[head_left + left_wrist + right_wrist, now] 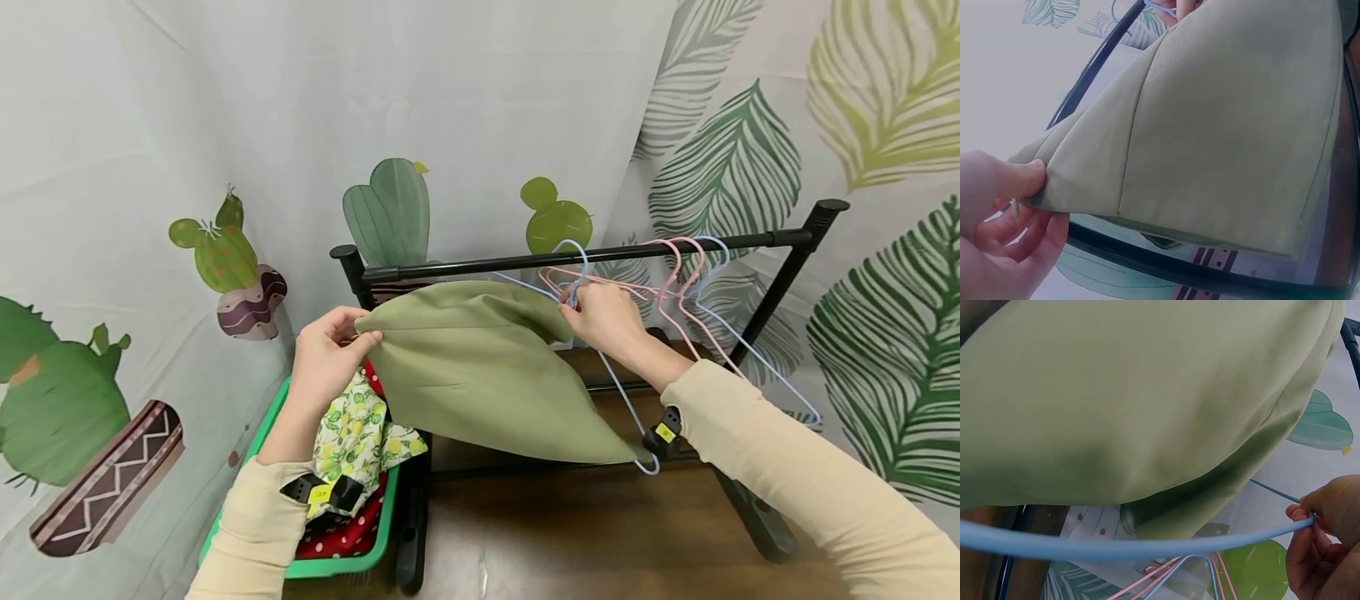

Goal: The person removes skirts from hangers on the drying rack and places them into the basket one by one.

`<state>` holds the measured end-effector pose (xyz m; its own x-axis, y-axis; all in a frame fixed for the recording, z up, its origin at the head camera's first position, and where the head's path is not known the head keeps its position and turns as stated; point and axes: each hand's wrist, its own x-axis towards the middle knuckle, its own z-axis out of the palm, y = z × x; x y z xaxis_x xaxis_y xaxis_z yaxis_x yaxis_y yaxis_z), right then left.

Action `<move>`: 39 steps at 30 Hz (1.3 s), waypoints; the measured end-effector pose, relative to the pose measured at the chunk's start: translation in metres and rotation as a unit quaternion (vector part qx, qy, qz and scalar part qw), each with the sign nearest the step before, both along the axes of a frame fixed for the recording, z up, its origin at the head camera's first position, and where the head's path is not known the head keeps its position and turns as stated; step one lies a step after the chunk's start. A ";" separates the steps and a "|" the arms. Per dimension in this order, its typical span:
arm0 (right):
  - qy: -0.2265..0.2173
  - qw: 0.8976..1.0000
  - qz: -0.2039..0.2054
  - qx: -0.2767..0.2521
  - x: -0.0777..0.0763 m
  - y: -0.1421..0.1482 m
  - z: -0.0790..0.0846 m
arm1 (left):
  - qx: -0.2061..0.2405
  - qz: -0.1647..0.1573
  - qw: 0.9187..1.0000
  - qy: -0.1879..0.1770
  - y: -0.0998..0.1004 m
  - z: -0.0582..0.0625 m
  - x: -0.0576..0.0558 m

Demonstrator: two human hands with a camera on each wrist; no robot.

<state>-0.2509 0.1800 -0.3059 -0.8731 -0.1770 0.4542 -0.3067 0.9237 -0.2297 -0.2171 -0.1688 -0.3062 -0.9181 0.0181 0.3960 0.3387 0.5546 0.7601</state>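
Note:
An olive-green cloth garment (472,375) is stretched out in front of the black rack, its exact kind not shown. My left hand (326,358) pinches its left corner between thumb and fingers; the left wrist view shows the thumb (1025,178) on top of the fabric. With the thumb and fingers of my right hand (611,321) I grip a light blue hanger (619,385) at the neck, just under its hook. The cloth hides part of the hanger, whose lower right end shows past the garment. In the right wrist view the hanger's arm (1116,548) runs along the fabric.
A black clothes rack (480,267) stands on a brown wooden surface (540,533). Pink hangers (678,287) and another blue hanger (757,354) hang at its right. To the left, a green basket (333,569) holds a lemon-print cloth (352,433) and red dotted fabric (348,533).

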 end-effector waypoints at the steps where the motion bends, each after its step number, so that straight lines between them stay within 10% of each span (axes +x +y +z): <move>1: 0.001 1.000 0.000 0.002 0.000 0.000 0.000 | 0.004 0.002 1.000 0.003 -0.001 0.001 0.000; 39: -0.006 1.000 0.015 0.010 -0.004 -0.001 -0.002 | 0.086 0.065 0.993 0.053 -0.022 0.028 0.012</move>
<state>-0.2546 0.1787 -0.3084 -0.8726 -0.2125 0.4397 -0.3318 0.9186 -0.2146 -0.2055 -0.1907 -0.2781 -0.8614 -0.1737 0.4773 0.3559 0.4640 0.8112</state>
